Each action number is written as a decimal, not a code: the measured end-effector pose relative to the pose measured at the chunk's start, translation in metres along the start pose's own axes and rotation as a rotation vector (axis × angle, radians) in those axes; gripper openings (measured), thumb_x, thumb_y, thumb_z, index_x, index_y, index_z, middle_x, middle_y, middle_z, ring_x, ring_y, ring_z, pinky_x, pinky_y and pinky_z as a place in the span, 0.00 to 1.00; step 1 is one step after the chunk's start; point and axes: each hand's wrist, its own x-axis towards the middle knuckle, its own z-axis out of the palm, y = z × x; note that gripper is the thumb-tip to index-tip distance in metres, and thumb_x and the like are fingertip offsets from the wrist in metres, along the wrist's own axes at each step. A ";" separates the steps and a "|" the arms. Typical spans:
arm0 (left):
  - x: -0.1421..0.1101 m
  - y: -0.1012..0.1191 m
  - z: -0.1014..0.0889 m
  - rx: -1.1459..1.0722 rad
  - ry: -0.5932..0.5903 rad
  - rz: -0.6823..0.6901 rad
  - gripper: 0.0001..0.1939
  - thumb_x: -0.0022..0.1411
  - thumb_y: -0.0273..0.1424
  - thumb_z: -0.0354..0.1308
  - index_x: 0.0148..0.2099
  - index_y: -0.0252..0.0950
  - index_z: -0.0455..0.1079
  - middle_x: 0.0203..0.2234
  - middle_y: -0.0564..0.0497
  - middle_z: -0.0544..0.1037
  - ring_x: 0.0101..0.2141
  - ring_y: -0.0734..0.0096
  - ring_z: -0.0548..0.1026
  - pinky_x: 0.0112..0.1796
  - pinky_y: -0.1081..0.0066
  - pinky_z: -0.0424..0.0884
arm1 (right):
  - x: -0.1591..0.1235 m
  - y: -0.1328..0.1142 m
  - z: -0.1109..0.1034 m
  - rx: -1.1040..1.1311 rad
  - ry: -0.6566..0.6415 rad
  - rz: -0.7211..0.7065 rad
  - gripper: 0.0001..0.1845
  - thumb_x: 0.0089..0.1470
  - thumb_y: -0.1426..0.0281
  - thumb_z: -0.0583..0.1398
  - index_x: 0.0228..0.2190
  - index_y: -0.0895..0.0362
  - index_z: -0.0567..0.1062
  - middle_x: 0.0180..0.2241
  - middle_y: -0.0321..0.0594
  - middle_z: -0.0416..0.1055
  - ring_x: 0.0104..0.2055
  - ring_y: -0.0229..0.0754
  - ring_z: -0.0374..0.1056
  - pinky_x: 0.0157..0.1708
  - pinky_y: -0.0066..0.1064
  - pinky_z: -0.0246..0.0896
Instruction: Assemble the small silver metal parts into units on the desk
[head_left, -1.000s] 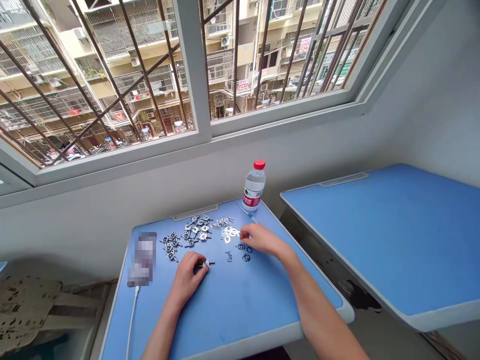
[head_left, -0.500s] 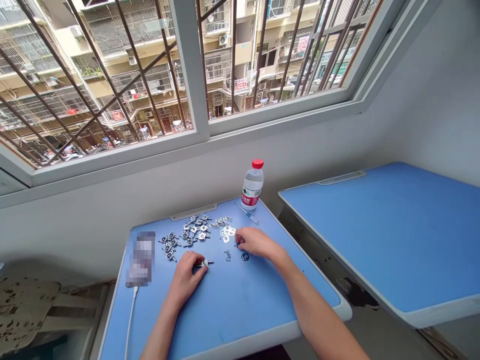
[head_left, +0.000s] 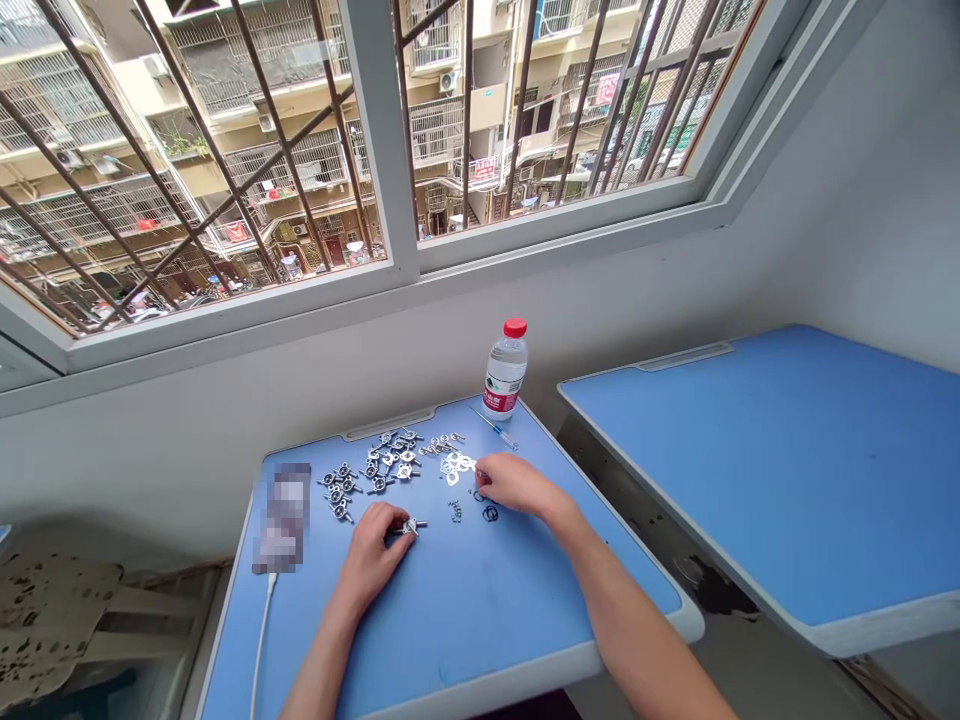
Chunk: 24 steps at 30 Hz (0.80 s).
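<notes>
On a blue laminate desk (head_left: pixel 457 610), a pixelated oblong (head_left: pixel 283 517) trailing a white cable (head_left: pixel 262 640) lies furthest left, then loose clusters of small cross-shaped silver metal fittings (head_left: pixel 379 470). The left hand (head_left: pixel 367 555) is curled closed, pinching one silver metal fitting (head_left: pixel 410 526) just above the desktop between thumb and fingers; it looks light and stiff, best held by its arms. Next lie tiny dark screws (head_left: pixel 455 512), flat silver washers (head_left: pixel 456 465) and thin black rubber rings (head_left: pixel 490 513), which look soft and easily rolled. The right hand (head_left: pixel 517 485) is loosely curled beside them; whether it grips anything is hidden. Further right lie a slim blue-handled screwdriver (head_left: pixel 495 428) and a clear water bottle with a red cap (head_left: pixel 505 368).
</notes>
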 end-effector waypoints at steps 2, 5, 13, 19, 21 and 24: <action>0.000 0.000 0.000 0.000 0.001 0.000 0.02 0.61 0.29 0.56 0.39 0.39 0.67 0.32 0.50 0.72 0.36 0.63 0.71 0.38 0.65 0.69 | 0.000 0.000 0.000 -0.003 -0.001 0.000 0.05 0.46 0.78 0.59 0.27 0.57 0.73 0.30 0.38 0.74 0.31 0.39 0.66 0.24 0.26 0.46; 0.001 0.000 0.000 0.000 0.004 0.001 0.02 0.61 0.29 0.56 0.39 0.39 0.68 0.32 0.50 0.72 0.36 0.64 0.71 0.38 0.65 0.69 | 0.000 -0.001 0.001 -0.007 -0.008 -0.001 0.06 0.46 0.76 0.61 0.30 0.57 0.75 0.31 0.38 0.74 0.33 0.40 0.66 0.25 0.27 0.47; 0.001 0.001 -0.001 -0.001 0.014 0.006 0.02 0.61 0.29 0.56 0.38 0.39 0.68 0.31 0.50 0.72 0.35 0.64 0.71 0.37 0.66 0.69 | 0.000 -0.002 0.002 -0.007 -0.011 0.002 0.07 0.45 0.80 0.59 0.25 0.57 0.74 0.30 0.38 0.75 0.32 0.39 0.67 0.24 0.27 0.46; 0.000 0.002 -0.001 0.007 0.017 0.014 0.02 0.61 0.28 0.56 0.38 0.39 0.68 0.31 0.50 0.72 0.35 0.64 0.71 0.37 0.66 0.69 | 0.000 -0.002 0.001 0.014 0.024 0.011 0.07 0.47 0.80 0.60 0.23 0.57 0.74 0.28 0.38 0.74 0.30 0.39 0.65 0.24 0.26 0.46; 0.000 0.001 -0.001 0.007 0.017 0.013 0.02 0.61 0.29 0.56 0.38 0.39 0.68 0.31 0.49 0.72 0.35 0.64 0.71 0.37 0.65 0.69 | 0.000 -0.001 0.001 0.020 0.034 0.014 0.07 0.47 0.79 0.61 0.22 0.57 0.73 0.26 0.38 0.73 0.29 0.38 0.64 0.24 0.26 0.46; 0.000 0.001 -0.001 0.004 0.016 0.013 0.02 0.61 0.29 0.56 0.38 0.39 0.68 0.31 0.49 0.73 0.35 0.63 0.71 0.37 0.65 0.69 | 0.000 0.001 0.001 0.023 0.051 0.017 0.08 0.48 0.78 0.61 0.21 0.57 0.71 0.24 0.37 0.71 0.27 0.37 0.62 0.24 0.27 0.45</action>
